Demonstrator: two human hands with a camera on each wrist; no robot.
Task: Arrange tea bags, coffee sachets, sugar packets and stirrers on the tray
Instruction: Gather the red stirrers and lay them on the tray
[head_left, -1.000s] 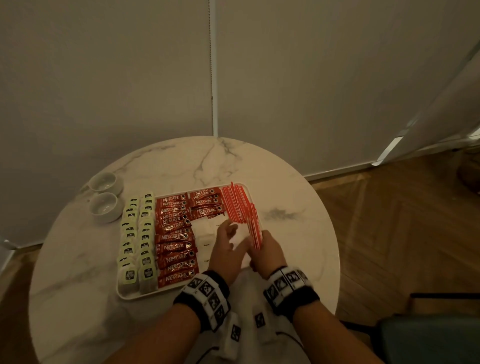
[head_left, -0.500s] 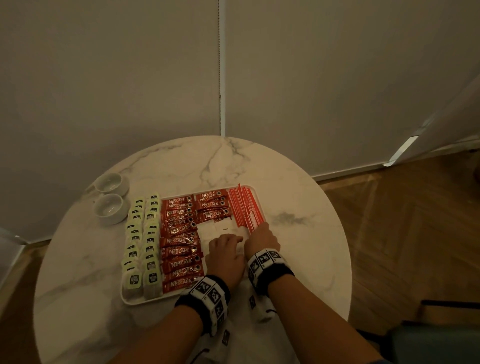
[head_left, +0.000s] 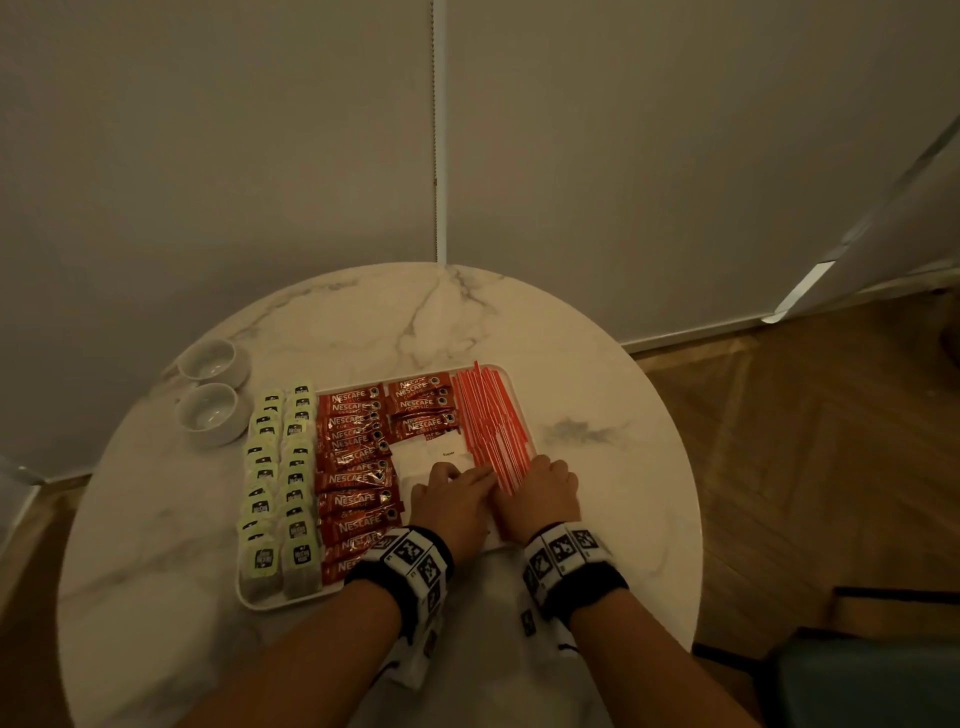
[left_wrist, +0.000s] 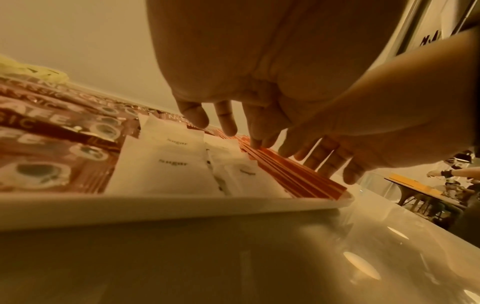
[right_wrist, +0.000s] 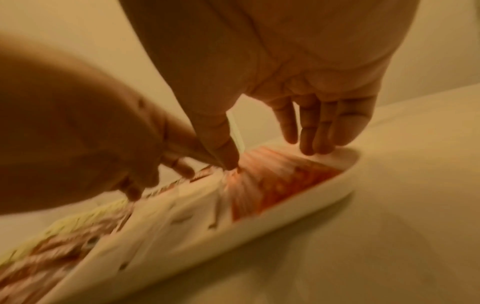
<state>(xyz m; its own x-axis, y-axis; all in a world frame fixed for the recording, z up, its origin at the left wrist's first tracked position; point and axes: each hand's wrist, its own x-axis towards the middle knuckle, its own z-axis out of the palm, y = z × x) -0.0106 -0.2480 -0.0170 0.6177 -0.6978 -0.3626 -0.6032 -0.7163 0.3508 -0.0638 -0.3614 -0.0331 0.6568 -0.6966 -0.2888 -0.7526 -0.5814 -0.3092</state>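
A white tray (head_left: 291, 601) holds green tea bags (head_left: 280, 483) at the left, red coffee sachets (head_left: 358, 467) beside them, white sugar packets (head_left: 431, 452) and red stirrers (head_left: 493, 426) along the right side. My left hand (head_left: 462, 483) lies over the sugar packets (left_wrist: 166, 160), its straight fingers (left_wrist: 255, 142) touching the left edge of the stirrers (left_wrist: 293, 172). My right hand (head_left: 545, 480) straddles the near end of the stirrers (right_wrist: 272, 174), with its thumb (right_wrist: 226, 152) on their left side and its fingers (right_wrist: 309, 142) by the tray's right rim (right_wrist: 285, 216).
The tray sits on a round marble table (head_left: 597, 415) against a plain wall. Two small white bowls (head_left: 208, 364) (head_left: 210, 413) stand at the table's back left. Wooden floor lies to the right, and a dark chair (head_left: 857, 675) is at the near right.
My right hand has lowered onto the near end of the stirrers, which now lie flatter in the tray. My left hand has slid right from the sugar packets to the stirrers' edge.
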